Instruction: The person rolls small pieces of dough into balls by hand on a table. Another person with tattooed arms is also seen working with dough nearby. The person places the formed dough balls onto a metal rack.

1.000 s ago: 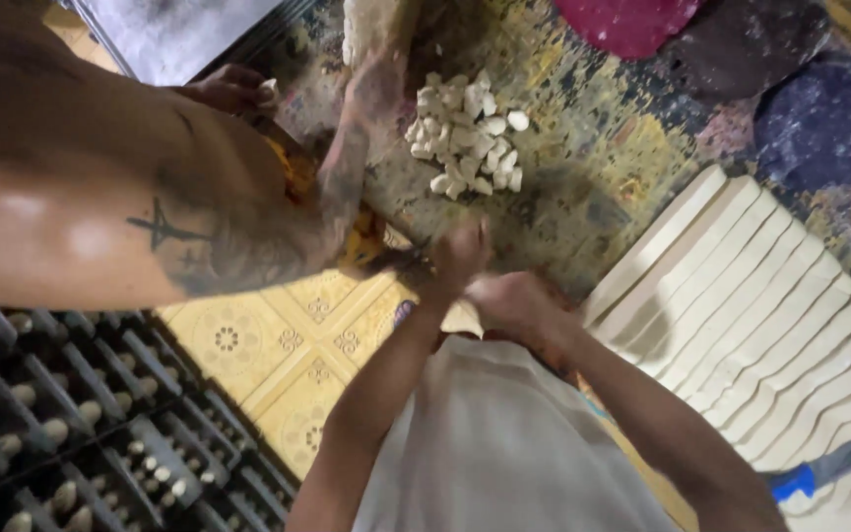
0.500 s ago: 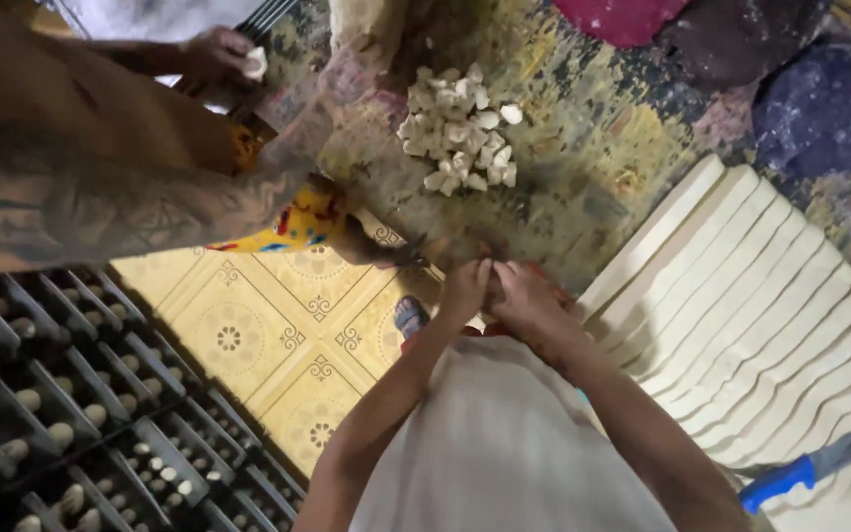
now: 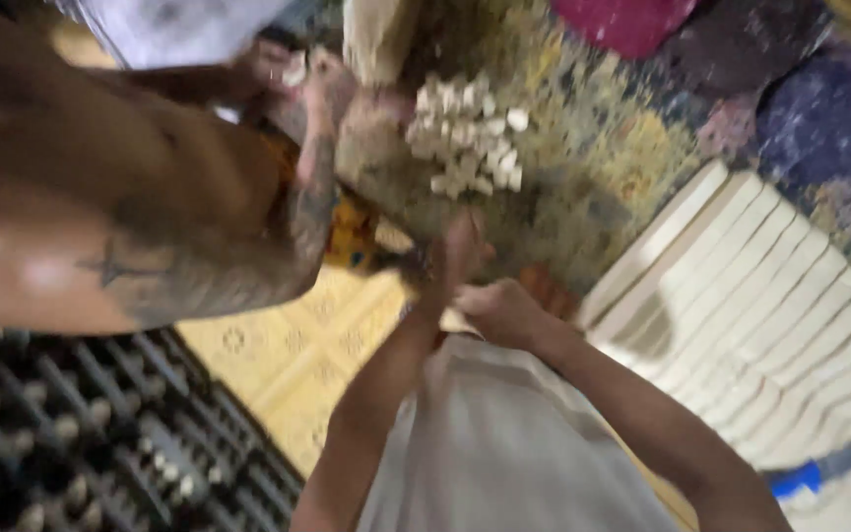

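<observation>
Left hand (image 3: 457, 254) and right hand (image 3: 500, 307) are pressed together just below the pile of white pieces (image 3: 468, 138), grip unclear w/ blur, so a jolt from the tattooed arm (image 3: 150, 236) nearby could, I judge, scatter the pile.

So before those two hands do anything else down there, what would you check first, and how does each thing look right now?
1. Left hand in view: ok, raised upright beside the right one.
2. Right hand in view: ok, low and close to the left hand.
3. What the hands hold: cannot tell, the picture is blurred.
4. Pile of small white pieces within sight: ok, heaped on the patterned rug just beyond the hands.
5. Another person's tattooed leg: not ok, it crowds the space right beside the left hand.
6. Ribbed cream board: ok, it lies apart, off to the right.
</observation>
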